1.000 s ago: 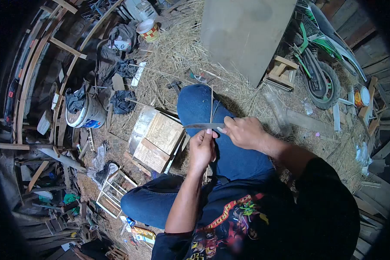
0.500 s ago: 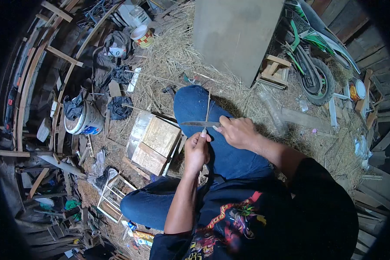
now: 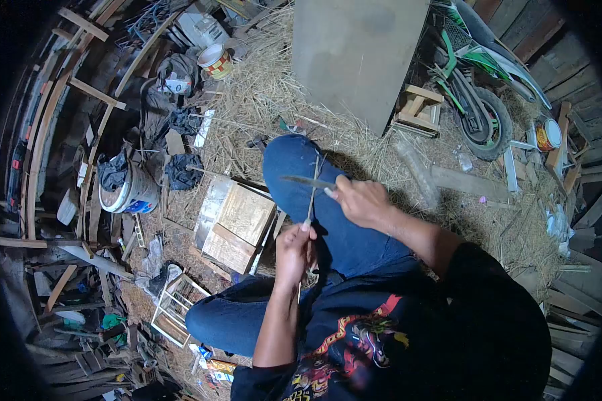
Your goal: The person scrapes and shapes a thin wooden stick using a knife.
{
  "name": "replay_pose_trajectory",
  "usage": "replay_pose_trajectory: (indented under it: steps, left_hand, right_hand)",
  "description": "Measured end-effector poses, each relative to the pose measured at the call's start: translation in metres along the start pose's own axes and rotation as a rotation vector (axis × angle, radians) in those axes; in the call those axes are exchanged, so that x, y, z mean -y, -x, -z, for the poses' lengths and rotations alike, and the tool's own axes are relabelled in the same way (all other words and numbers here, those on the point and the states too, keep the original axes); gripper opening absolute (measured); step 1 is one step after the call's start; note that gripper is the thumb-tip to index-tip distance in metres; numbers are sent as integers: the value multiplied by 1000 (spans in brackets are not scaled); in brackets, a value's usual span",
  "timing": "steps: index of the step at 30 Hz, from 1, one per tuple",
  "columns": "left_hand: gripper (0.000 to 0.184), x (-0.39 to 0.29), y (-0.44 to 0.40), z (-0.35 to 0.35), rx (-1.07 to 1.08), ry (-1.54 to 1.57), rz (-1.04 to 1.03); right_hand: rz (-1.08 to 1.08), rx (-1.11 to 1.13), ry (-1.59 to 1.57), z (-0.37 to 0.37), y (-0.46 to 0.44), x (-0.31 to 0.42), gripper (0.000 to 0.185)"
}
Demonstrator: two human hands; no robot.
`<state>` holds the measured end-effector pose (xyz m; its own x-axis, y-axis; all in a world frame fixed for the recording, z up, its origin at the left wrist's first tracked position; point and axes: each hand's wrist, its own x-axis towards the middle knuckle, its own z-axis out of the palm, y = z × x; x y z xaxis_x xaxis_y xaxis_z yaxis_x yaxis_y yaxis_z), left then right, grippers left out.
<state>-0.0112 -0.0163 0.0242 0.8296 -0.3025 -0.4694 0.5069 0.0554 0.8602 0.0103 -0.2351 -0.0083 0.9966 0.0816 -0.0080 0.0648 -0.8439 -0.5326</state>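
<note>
My left hand is closed around a thin wooden stick, thumb laid along it. The stick extends over the bent knee of my jeans, and its lower part shows below the hand. A knife is gripped in my right hand, the fingers wrapped on its handle. Its blade points left and crosses the stick above my left hand; whether the edge touches the wood I cannot tell.
A wooden box stands left of my knee, near a small white frame. Straw covers the floor around a large board. A white bucket stands left; a green-and-white motorbike is at upper right.
My left hand has drawn the stick down toward my body, away from the knife. The blade has tilted, its tip now higher, and crosses the stick farther from my left hand.
</note>
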Motion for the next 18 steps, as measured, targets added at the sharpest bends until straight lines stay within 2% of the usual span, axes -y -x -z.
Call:
replay_pose_trajectory:
  steps: [2, 5, 7, 8, 12, 18]
  left_hand:
    - [34, 6, 16, 8, -2, 46, 69]
    - [35, 9, 20, 5, 7, 70, 55]
    - [35, 5, 13, 1, -4, 46, 47]
    - [35, 2, 8, -2, -6, 18, 46]
    - [34, -8, -14, -7, 63, 64, 109]
    - [31, -5, -29, -15, 95, 258, 124]
  right_hand:
    - [-14, 9, -24, 4, -2, -4, 37]
    - [-17, -2, -91, 3, 3, -8, 38]
    - [-182, -31, -360, 2, 6, -9, 39]
    - [-180, -30, -356, 3, 9, -8, 39]
    - [114, -63, -138, 13, 17, -6, 41]
    - [182, 36, -27, 10, 13, -7, 40]
